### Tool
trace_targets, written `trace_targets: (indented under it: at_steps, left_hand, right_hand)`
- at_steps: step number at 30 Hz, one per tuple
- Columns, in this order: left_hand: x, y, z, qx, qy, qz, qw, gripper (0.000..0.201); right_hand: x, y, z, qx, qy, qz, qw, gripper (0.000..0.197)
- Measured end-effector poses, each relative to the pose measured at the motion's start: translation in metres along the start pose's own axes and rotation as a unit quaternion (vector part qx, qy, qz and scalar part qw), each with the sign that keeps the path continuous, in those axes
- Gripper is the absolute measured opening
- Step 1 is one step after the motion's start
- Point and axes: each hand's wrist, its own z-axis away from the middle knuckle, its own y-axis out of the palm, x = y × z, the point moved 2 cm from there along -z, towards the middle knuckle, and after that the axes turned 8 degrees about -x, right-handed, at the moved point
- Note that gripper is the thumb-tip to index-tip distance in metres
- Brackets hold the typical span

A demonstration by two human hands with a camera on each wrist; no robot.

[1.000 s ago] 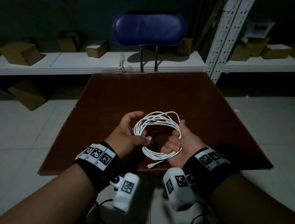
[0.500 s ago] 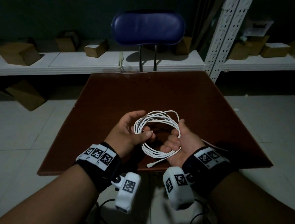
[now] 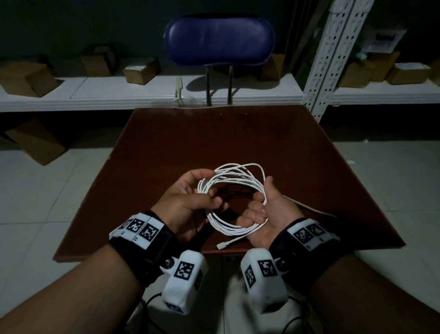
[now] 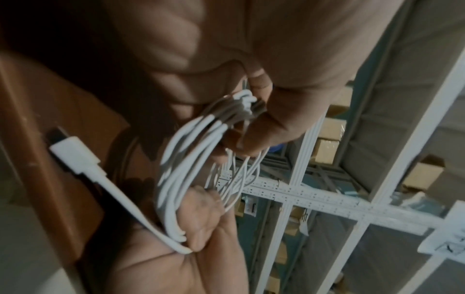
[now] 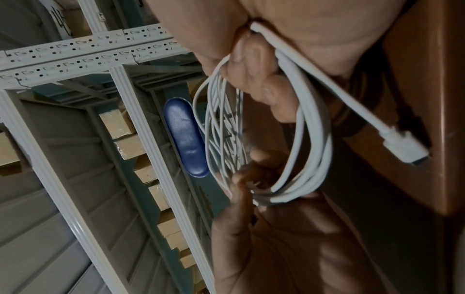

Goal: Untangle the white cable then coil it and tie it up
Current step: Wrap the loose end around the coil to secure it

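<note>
The white cable [image 3: 230,176] is wound into a round coil of several loops, held above the near part of the brown table [image 3: 211,138]. My left hand [image 3: 189,196] pinches the coil's left side between thumb and fingers; the same bundle [image 4: 191,139] shows in the left wrist view. My right hand [image 3: 263,213] grips the coil's right and lower side in curled fingers, also seen on the coil [image 5: 309,139]. One white plug end [image 3: 223,245] [image 4: 75,155] [image 5: 405,147] sticks out below the coil. A loose strand [image 3: 307,208] trails right over the table behind my right wrist.
A blue chair [image 3: 218,41] stands at the table's far edge. White metal shelving [image 3: 127,92] with cardboard boxes [image 3: 25,77] runs behind it, and a perforated upright [image 3: 330,45] rises at the right. More boxes [image 3: 35,140] sit on the tiled floor at left.
My left hand has slid up the coil's left side and its thumb now presses further across the loops. The right hand keeps its grip; the coil barely shifted.
</note>
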Motion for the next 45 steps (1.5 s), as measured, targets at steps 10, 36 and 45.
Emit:
trace_targets:
  at_steps: [10,36,45]
  left_hand:
    - [-0.002,0.002,0.005,-0.040,0.063,-0.201,0.977,0.064]
    - [-0.020,-0.005,0.015,-0.114,0.146,-0.690,0.700,0.013]
    - [-0.050,-0.012,0.029,-0.160,0.002,-0.657,0.737,0.024]
  right_hand:
    - [0.006,-0.001,-0.002,-0.001,-0.021,-0.002,1.000,0.053]
    - [0.015,-0.006,-0.006,-0.065,-0.107,0.033,0.992,0.046]
    - [0.014,-0.009,-0.012,-0.076,-0.091,0.014,0.993,0.043]
